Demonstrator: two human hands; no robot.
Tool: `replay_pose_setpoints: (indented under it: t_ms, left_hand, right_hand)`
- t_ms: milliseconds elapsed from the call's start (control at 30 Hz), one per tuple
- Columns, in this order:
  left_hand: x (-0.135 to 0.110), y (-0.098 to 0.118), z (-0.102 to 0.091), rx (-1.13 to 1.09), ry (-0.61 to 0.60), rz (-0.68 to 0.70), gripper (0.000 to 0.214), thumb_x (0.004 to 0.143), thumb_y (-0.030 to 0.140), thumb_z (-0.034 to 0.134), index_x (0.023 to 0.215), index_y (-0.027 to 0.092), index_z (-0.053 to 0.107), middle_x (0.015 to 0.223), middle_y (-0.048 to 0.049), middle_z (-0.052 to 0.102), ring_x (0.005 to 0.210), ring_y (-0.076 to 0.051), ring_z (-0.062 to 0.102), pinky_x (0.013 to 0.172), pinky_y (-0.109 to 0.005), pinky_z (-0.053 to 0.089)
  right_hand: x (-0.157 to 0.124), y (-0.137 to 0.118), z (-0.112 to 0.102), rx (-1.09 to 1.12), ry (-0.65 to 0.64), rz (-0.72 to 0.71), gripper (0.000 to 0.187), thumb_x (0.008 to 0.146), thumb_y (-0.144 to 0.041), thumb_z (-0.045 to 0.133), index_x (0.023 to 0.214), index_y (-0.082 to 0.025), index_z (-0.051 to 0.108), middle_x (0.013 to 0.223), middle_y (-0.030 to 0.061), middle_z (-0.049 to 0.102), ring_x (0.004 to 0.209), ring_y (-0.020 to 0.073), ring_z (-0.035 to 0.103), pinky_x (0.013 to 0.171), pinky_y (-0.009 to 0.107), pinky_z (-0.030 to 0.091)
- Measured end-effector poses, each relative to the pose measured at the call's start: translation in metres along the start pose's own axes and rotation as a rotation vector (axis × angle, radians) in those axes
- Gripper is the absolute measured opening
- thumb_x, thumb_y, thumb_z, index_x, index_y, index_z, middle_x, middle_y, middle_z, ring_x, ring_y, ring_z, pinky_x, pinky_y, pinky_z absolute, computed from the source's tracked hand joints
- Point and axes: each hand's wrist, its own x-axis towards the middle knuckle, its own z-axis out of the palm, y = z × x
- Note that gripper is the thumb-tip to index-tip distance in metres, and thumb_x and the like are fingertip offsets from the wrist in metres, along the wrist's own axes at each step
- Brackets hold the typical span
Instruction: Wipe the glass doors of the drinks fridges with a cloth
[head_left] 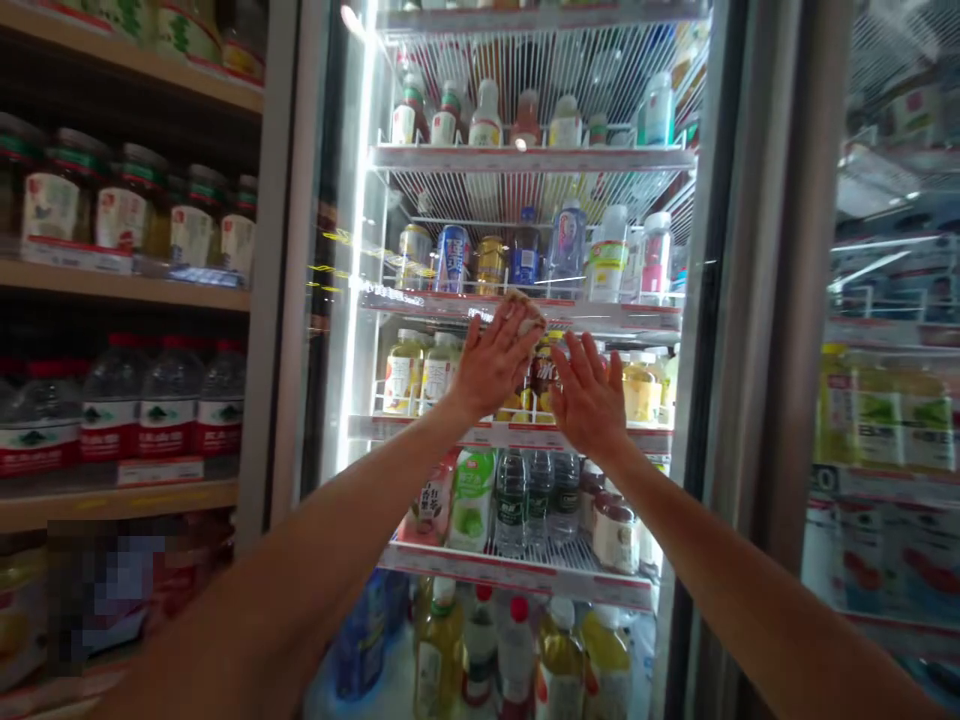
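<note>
Both my arms reach into an open drinks fridge at its third wire shelf (637, 437). My left hand (491, 362) has its fingers together, curled round the top of a dark bottle (543, 375) with a red-and-yellow label; a brownish cap shows just above my fingertips. My right hand (589, 400) is open, fingers spread, right beside that bottle on its right and holding nothing. Yellow-green tea bottles (420, 372) stand to the left of my hands, and more yellow bottles (642, 388) to the right.
The shelf above holds cans (452, 258) and small bottles. Below are water bottles (525, 497) and jars. The fridge's open glass door (892, 380) stands at the right. Wooden shelves (127, 290) with jars and red-labelled water bottles (161, 405) fill the left.
</note>
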Motion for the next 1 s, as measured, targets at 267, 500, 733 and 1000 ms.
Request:
replay_pose_setpoints:
  t_ms: [267,500,733,1000]
  left_hand:
    - [-0.005,-0.054,-0.018,0.054,0.178,-0.539,0.045,0.091,0.027,0.038,0.135,0.017,0.040,0.148,-0.0144,0.028,0.137,-0.029,0.022,0.107,-0.058,0.018]
    - [-0.085,0.016,0.001,0.047,0.018,0.112,0.042,0.089,0.027,0.043,0.131,0.026,0.044,0.144,-0.0073,0.037,0.139,-0.021,0.021,0.113,-0.046,0.011]
    - [-0.117,-0.044,-0.013,0.121,0.189,-0.280,0.043,0.090,0.026,0.040,0.132,0.022,0.044,0.146,-0.0111,0.033,0.137,-0.022,0.027,0.111,-0.048,0.014]
    - [-0.143,0.024,0.000,0.062,0.043,0.097,0.042,0.088,0.025,0.047,0.129,0.025,0.047,0.144,-0.0065,0.037,0.138,-0.020,0.021,0.113,-0.044,0.011]
  right_hand:
    - [0.000,0.000,0.000,0.016,-0.006,0.010,0.049,0.087,-0.031,0.040,0.135,-0.020,0.037,0.147,0.0073,0.031,0.138,0.0242,0.020,0.111,0.051,0.015]
    - [-0.001,-0.005,0.001,0.049,0.015,0.044,0.053,0.088,-0.031,0.039,0.140,-0.022,0.030,0.148,0.0054,0.030,0.138,0.0234,0.020,0.112,0.052,0.011]
    - [-0.021,-0.005,-0.006,0.025,-0.003,0.062,0.048,0.088,-0.031,0.040,0.135,-0.020,0.038,0.146,0.0082,0.034,0.138,0.0237,0.022,0.111,0.050,0.015]
    - [-0.060,-0.061,0.002,0.130,0.003,-0.003,0.046,0.088,-0.026,0.040,0.134,-0.020,0.040,0.141,0.0073,0.042,0.139,0.0217,0.019,0.113,0.048,0.010]
